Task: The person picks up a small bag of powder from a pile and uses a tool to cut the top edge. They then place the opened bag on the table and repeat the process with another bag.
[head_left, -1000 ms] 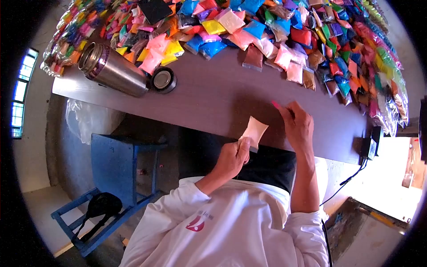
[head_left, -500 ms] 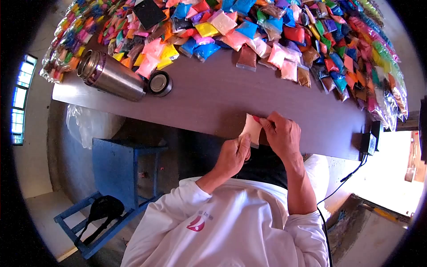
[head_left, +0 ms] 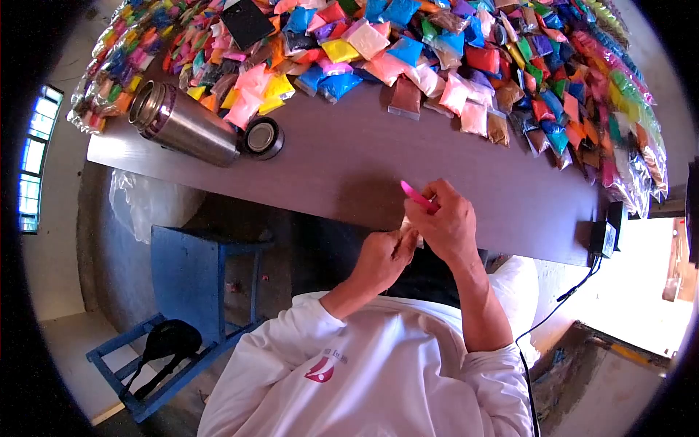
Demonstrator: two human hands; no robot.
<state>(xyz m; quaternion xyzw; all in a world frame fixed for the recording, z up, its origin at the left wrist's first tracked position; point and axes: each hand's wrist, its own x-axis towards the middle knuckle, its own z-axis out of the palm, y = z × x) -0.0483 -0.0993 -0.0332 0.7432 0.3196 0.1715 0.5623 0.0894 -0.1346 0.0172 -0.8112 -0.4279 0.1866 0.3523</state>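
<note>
My left hand [head_left: 382,261] is closed on a small pale packet [head_left: 409,227] at the table's near edge; most of the packet is hidden behind my fingers. Right beside it, my right hand [head_left: 445,222] grips a pink tool [head_left: 418,195], whose tip points up and to the left. The two hands touch or nearly touch around the packet. Many small colored packets [head_left: 338,51] lie heaped along the far side of the table [head_left: 328,156].
A steel flask [head_left: 186,124] lies on its side at the left, its black lid [head_left: 263,138] next to it. A black box [head_left: 246,23] rests on the heap. A black adapter [head_left: 603,237] with a cable sits at the right edge. A blue chair [head_left: 186,277] stands lower left.
My right hand has moved left to my left hand, and the pink tool now points up over the table. The pale packet, in plain view before, is mostly covered.
</note>
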